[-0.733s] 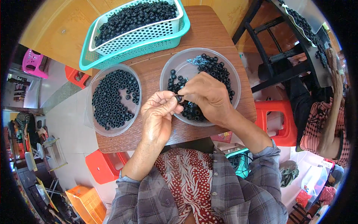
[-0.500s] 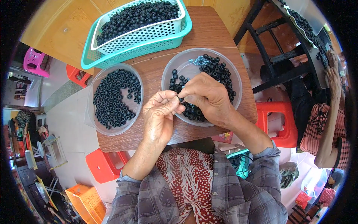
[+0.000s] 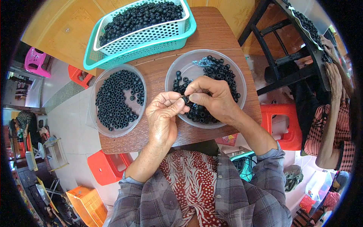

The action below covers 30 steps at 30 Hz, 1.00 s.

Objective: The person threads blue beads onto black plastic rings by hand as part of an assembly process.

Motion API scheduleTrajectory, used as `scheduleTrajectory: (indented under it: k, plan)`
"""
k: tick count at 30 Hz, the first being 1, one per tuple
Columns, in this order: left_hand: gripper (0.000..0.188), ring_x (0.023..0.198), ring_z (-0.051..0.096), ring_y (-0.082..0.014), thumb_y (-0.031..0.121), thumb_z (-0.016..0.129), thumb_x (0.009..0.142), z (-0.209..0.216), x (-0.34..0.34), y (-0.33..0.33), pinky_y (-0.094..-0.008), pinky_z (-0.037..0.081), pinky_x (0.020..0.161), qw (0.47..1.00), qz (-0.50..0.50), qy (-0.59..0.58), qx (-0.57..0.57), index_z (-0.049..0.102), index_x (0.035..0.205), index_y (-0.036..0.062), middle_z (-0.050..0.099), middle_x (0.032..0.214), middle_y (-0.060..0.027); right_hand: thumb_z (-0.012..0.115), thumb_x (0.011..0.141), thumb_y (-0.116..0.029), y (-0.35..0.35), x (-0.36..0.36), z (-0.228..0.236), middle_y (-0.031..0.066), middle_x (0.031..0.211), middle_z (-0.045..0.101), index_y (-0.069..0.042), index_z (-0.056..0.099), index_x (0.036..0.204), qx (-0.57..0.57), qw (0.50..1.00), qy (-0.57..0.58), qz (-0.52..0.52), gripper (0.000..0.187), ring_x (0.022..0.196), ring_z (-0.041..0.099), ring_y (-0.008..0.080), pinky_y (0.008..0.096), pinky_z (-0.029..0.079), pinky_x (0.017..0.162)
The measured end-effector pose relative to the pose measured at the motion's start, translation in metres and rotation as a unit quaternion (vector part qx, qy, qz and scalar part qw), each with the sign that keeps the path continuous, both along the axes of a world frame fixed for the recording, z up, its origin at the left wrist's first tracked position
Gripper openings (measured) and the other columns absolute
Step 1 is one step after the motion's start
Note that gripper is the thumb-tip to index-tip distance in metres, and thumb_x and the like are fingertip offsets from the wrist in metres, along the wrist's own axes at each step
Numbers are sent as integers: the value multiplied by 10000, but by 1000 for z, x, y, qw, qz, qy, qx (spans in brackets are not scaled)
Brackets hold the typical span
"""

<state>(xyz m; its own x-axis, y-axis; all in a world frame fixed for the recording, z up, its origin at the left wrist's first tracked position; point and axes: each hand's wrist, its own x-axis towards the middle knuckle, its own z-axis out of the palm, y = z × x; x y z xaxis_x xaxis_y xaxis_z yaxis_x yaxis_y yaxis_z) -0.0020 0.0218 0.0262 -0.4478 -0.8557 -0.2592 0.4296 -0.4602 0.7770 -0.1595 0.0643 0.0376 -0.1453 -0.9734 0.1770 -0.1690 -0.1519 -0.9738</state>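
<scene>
My left hand point(image 3: 163, 117) and my right hand point(image 3: 211, 97) meet fingertip to fingertip over the near left rim of a clear round bowl point(image 3: 181, 67). Between the fingertips sits a small black ring point(image 3: 185, 99), pinched by both hands. That bowl holds black rings and a small bluish wire bundle point(image 3: 203, 61) at its far side. A second clear bowl point(image 3: 95, 123) to the left is filled with several black rings in a flat layer. Both bowls rest on a small brown wooden table point(image 3: 159, 68).
At the table's far edge stands a teal basket point(image 3: 132, 53) with a white perforated basket point(image 3: 151, 34) of black rings inside. Red stools point(image 3: 106, 166) stand around the table. Another person point(image 3: 332, 121) in a checked sleeve is at the right, by a dark frame.
Both hands have stayed together over the right bowl; the fingers have shifted slightly around the small ring. The bowls and baskets have not moved.
</scene>
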Motion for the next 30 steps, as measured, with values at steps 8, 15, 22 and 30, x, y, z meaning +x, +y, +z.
scheduleTrajectory:
  k: [8, 15, 22, 30]
  plan:
    - [142, 649, 624, -179, -51, 636, 789, 4, -3, 1, -247, 489, 616, 1000, -1, 1, 18, 588, 920, -24, 628, 806, -96, 647, 724, -14, -2, 6, -7, 103, 754, 569, -20, 609, 819, -124, 978, 151, -74, 102, 737, 552, 260, 344, 441, 659]
    - [152, 708, 621, -147, -64, 638, 780, 3, -1, -1, -233, 491, 657, 1000, 7, 6, -6, 595, 921, -25, 634, 833, -93, 651, 687, 4, 4, 12, -4, 134, 822, 582, 1, 580, 898, -215, 947, 225, -78, 222, 750, 544, 299, 370, 443, 659]
    - [192, 758, 596, -110, -82, 660, 751, 8, -2, 2, -224, 500, 725, 999, 41, -3, -33, 600, 925, -26, 633, 847, -79, 678, 621, 17, 1, 18, -11, 133, 827, 585, 19, 567, 900, -262, 927, 250, -100, 300, 717, 540, 289, 364, 446, 620]
    - [235, 742, 597, -105, -116, 652, 736, 7, -5, 0, -218, 502, 717, 998, 37, 0, -48, 589, 944, -26, 634, 833, -68, 654, 600, 10, -8, 17, -17, 141, 782, 561, 40, 562, 823, -348, 894, 260, -108, 244, 648, 520, 282, 370, 433, 556]
